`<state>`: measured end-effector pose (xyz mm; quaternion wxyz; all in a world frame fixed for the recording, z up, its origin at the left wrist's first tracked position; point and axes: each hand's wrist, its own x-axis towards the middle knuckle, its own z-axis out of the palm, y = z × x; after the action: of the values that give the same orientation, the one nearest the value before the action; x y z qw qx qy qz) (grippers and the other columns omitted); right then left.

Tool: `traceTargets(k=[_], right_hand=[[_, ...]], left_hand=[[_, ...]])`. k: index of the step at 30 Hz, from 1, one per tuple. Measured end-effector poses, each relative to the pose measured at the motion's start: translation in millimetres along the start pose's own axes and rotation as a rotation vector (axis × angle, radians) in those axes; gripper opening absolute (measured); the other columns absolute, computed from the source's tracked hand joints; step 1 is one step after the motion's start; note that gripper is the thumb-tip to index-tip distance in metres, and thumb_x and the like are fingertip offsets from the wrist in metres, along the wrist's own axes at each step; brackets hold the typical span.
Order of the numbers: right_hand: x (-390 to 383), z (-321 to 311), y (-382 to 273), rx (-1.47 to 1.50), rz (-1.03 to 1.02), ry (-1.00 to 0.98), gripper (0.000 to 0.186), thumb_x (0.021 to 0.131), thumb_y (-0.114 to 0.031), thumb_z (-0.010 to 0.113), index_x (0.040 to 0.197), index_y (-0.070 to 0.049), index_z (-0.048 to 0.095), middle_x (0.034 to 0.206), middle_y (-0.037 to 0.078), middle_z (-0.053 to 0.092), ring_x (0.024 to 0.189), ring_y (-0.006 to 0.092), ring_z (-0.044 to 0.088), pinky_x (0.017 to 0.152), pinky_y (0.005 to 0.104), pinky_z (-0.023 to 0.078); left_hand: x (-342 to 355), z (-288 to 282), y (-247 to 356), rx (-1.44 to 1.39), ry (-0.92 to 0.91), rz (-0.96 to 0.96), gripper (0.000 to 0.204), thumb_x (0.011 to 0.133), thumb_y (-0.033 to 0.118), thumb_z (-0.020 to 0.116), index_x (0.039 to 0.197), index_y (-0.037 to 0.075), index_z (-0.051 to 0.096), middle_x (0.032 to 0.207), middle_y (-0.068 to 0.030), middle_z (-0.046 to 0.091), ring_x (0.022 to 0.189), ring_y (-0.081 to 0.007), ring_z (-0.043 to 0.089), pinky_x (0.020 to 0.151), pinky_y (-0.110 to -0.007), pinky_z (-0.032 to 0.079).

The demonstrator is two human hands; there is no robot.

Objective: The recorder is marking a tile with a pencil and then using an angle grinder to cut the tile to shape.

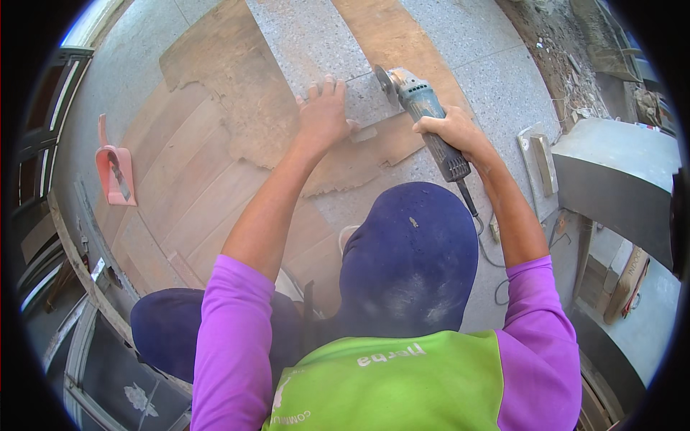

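Note:
My right hand (454, 133) is wrapped round the body of a teal and black angle grinder (424, 103). The grinder's round disc (386, 87) stands on edge at a dark line across a grey speckled tile strip (309, 39). Pressed down on that tile, to the left of the disc, my left hand (323, 115) lies with its fingers spread and holds nothing. Beneath and beside the tile are worn brown sheets (241, 108) with ragged edges. Whether the disc is spinning I cannot tell.
The grinder's cord (468, 199) trails past my right forearm. A pink dustpan (117, 176) sits on the floor at left. At right are a float with a wooden handle (544, 165) and a large grey box-like object (611, 169). Rubble (553, 54) lies at upper right.

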<state>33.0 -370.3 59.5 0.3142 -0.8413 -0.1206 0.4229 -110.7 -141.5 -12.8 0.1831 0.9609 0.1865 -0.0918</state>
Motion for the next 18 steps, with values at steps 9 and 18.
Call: traceTargets(k=[9, 18], right_hand=[[18.2, -3.3, -4.2, 0.002, -0.022, -0.001, 0.040, 0.075, -0.037, 0.080, 0.090, 0.000, 0.071, 0.077, 0.009, 0.065, 0.062, 0.0185, 0.060, 0.054, 0.0351, 0.044], [-7.0, -4.4, -3.6, 0.029, 0.003, -0.012, 0.038, 0.075, -0.035, 0.080, 0.090, -0.001, 0.071, 0.078, 0.010, 0.066, 0.063, 0.0182, 0.061, 0.057, 0.0341, 0.046]], left_hand=[[-0.9, 0.4, 3.5, -0.011, 0.005, -0.004, 0.099, 0.077, 0.041, 0.090, 0.158, 0.009, 0.044, 0.166, -0.0173, 0.040, 0.149, -0.0448, 0.040, 0.121, -0.060, 0.038], [2.7, 3.5, -0.9, -0.006, 0.012, 0.006, 0.101, 0.075, 0.042, 0.091, 0.158, 0.009, 0.044, 0.165, -0.0173, 0.041, 0.148, -0.0460, 0.040, 0.119, -0.064, 0.038]])
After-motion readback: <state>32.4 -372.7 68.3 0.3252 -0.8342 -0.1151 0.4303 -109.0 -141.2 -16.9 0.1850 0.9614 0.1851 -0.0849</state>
